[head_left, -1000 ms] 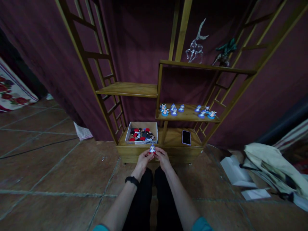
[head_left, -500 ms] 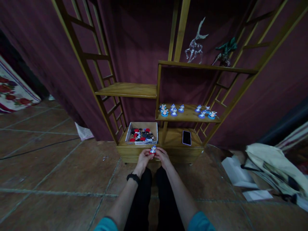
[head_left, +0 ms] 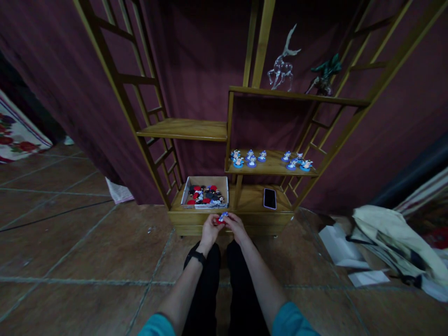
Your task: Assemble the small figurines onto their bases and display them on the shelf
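Between my two hands, in front of the cabinet's lower edge, is a small blue-and-white figurine (head_left: 223, 216) on a red base. My left hand (head_left: 210, 228) is closed on the base side, and a black band circles that wrist. The fingers of my right hand (head_left: 236, 227) grip the figurine from the other side; it leans over to the right. Just beyond my hands stands an open cardboard box (head_left: 184, 199) holding a jumble of red, black and white figurine pieces. Several similar figurines (head_left: 251, 161) stand in two groups on the shelf (head_left: 271, 167) up and to the right.
A phone (head_left: 269, 199) lies on the cabinet's lower board, right of the box. The upper shelf bears a clear deer ornament (head_left: 281, 67) and a dark green ornament (head_left: 325, 77). A pale cloth bag (head_left: 388, 242) and a white box (head_left: 341, 247) lie on the floor at right.
The figurine in my hands has tipped from upright to leaning right. Both hands stay nearly in place, while the view has shifted slightly.
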